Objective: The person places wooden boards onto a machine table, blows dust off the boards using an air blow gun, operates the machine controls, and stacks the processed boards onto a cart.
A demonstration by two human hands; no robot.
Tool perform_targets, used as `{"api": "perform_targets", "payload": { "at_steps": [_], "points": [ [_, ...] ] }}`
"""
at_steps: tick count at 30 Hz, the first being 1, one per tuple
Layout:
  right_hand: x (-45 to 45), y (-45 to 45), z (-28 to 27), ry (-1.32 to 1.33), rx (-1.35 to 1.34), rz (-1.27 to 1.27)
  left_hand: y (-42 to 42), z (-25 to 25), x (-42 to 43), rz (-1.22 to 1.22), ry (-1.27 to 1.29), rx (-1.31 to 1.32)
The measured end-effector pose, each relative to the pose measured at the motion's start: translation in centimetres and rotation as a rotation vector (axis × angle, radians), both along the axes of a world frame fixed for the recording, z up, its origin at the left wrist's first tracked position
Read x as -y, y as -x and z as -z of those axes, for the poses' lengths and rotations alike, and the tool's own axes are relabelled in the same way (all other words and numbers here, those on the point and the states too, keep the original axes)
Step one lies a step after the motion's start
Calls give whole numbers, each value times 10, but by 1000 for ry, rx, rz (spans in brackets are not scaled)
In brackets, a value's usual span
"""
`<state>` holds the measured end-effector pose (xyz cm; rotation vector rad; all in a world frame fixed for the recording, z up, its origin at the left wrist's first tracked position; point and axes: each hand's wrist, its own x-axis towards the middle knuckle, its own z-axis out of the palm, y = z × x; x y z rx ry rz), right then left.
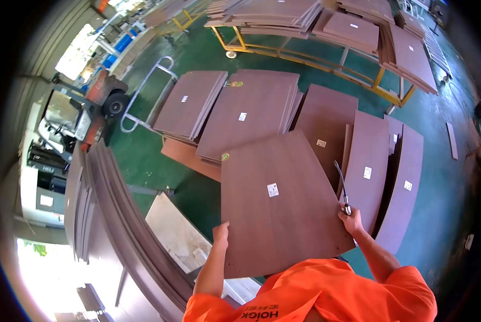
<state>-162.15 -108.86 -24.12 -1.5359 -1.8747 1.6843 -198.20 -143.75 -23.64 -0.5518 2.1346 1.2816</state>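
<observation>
A large brown panel (280,222) with a white label in its middle and a small green-yellow sticker at its far left corner is held tilted before my body. My left hand (221,234) is closed on its left edge. My right hand (351,221) grips the right edge and also holds a slim tool (347,208) with a metal collar and a thin, curved black stem. The fingers beneath the panel are hidden. Just beyond it lies a stack of similar brown panels (251,115), which its far edge overlaps in view.
More stacked panels stand at left (191,102) and right (366,155). A yellow cart (299,56) loaded with panels crosses the back. Long upright panels (117,214) lean at near left. A forklift (85,115) and a metal-framed trolley (144,94) stand far left.
</observation>
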Motion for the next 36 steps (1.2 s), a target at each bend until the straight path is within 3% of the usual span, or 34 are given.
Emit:
{"api": "perform_targets", "payload": {
  "at_steps": [3,4,7,9,11,12,13,15,18,20,22,24,25,26,27,29,30,33,36],
  "points": [
    [12,79,20,-82,20,60,116,51,-13,146,100,-47],
    [19,101,21,-90,7,99,143,33,-32,192,151,-23],
    [18,178,25,-103,-39,193,237,47,-62,267,30,-10],
    [14,223,20,-103,-82,248,293,48,-85,420,100,12],
    [6,258,26,-105,-51,271,347,59,-94,613,-82,2],
    [3,278,27,-104,-44,293,358,20,-110,698,-219,117],
    [-3,296,28,-107,-42,312,373,15,-109,761,-234,135],
    [-15,324,43,-81,-57,335,393,2,-89,755,-286,192],
    [-35,354,69,-8,-15,283,407,3,-52,522,-399,285],
    [-41,379,68,-31,0,253,430,20,-49,456,-458,236],
    [-47,393,61,129,-77,242,448,27,-55,368,-584,249],
    [-52,403,62,203,-164,271,469,95,-29,190,-391,4],
    [-51,399,60,210,-138,256,470,115,-17,92,-300,-127],
    [-55,394,56,214,-116,238,454,110,-12,131,97,-334],
    [-55,385,53,221,-94,222,445,128,6,149,338,-383],
    [-40,358,44,267,-86,184,389,149,28,185,564,-315],
    [-27,343,40,293,-67,187,353,145,29,225,509,-187],
    [17,280,53,257,144,33,243,166,41,695,540,-33],
    [72,232,34,303,214,33,151,181,33,864,373,159]
  ]
}}
